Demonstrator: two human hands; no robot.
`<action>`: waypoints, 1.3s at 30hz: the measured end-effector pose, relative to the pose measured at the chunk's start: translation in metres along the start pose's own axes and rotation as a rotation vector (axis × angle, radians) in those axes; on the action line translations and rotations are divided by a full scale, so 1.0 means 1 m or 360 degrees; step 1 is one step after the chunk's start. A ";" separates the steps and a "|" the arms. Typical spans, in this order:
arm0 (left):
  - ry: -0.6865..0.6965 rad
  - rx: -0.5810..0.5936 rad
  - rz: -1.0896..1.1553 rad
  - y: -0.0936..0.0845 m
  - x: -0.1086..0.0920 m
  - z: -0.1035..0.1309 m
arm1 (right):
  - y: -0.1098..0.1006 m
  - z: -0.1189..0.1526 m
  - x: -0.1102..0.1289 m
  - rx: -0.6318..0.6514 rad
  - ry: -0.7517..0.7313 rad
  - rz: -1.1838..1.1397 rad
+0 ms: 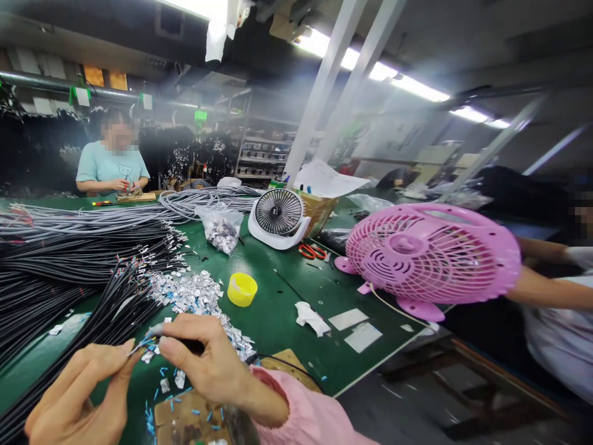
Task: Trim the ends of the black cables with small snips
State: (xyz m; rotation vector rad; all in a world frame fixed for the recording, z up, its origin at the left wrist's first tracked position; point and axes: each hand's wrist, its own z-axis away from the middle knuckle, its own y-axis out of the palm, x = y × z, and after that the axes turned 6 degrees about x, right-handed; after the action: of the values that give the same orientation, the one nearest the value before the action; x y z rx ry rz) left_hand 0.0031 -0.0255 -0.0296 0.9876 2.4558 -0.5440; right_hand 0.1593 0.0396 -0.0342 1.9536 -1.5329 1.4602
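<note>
At the lower left, my left hand point(86, 389) pinches the end of a cable with thin blue and white wires point(147, 342) fanning out. My right hand point(208, 355), in a pink sleeve, meets it from the right, thumb and fingers closed round something dark that is mostly hidden, its tip at the wires. Behind my hands lies a heap of small silvery foil pieces point(194, 290). Bundles of black cables point(55, 253) with stripped ends spread over the left. Below my right hand, small blue bits lie on a worn block point(185, 420).
On the green table point(273, 309) stand a yellow ring-shaped tub point(241, 289), a white fan point(278, 213), a pink fan point(430, 253), orange-handled scissors point(312, 251) and a bag of parts point(222, 232). One person point(113, 164) sits across; another person's arm point(551, 287) is at right.
</note>
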 end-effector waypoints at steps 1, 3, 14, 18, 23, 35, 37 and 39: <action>-0.0064 -0.0040 -0.0030 0.003 -0.002 0.002 | 0.000 0.000 0.000 -0.0002 0.0004 0.0003; -0.0181 -0.0210 -0.0088 0.008 -0.006 0.005 | 0.000 0.000 0.001 -0.0002 0.0008 0.0009; -0.0055 0.0119 -0.0148 -0.010 0.014 0.004 | -0.001 -0.002 0.005 -0.0018 0.0000 0.0040; 0.0008 0.0103 -0.0145 -0.009 0.016 0.007 | 0.000 -0.003 0.005 -0.0021 -0.0011 0.0007; 0.0063 0.0119 -0.0163 -0.008 0.015 0.007 | 0.000 -0.003 0.002 -0.0025 -0.0005 -0.0032; 0.0170 0.0065 -0.0211 -0.006 0.004 0.001 | 0.001 -0.003 0.005 -0.0082 0.0021 -0.0149; 0.0192 0.0073 -0.0220 -0.006 0.001 0.003 | 0.001 -0.002 0.004 -0.0113 0.0011 -0.0113; 0.0112 0.0089 -0.0250 -0.005 -0.002 0.003 | 0.001 -0.002 0.004 -0.0136 -0.0002 -0.0063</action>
State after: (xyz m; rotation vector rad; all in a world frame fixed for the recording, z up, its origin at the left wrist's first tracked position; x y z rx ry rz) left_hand 0.0022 -0.0315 -0.0301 0.8528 2.6094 -0.6422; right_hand 0.1572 0.0383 -0.0310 1.9249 -1.5218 1.3552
